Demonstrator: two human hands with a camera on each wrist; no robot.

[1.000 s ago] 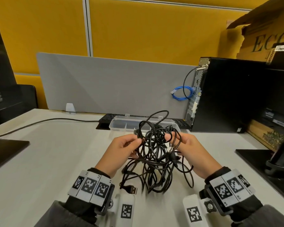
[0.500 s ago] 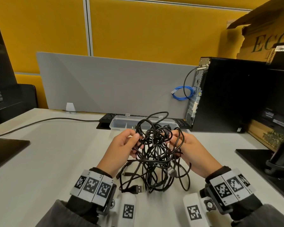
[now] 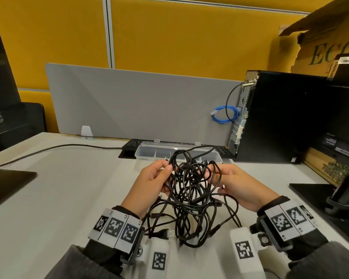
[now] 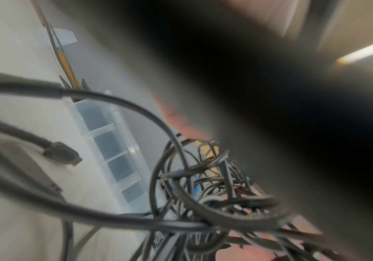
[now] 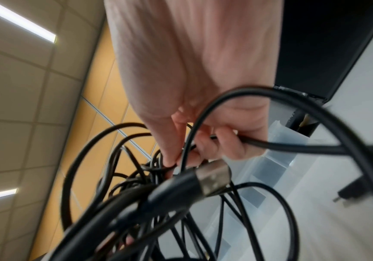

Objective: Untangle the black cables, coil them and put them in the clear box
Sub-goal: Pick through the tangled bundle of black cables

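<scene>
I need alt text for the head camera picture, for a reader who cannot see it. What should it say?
Two hands, the left hand and the right hand, hold up a tangled bunch of black cables over a white desk. Behind it lies an open clear box, with a black computer tower at the right.

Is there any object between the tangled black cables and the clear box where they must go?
Nothing visible stands between them. The black cables hang from the left hand and right hand, just in front of the clear box, which is open on top. They remain tangled, not coiled.
</scene>
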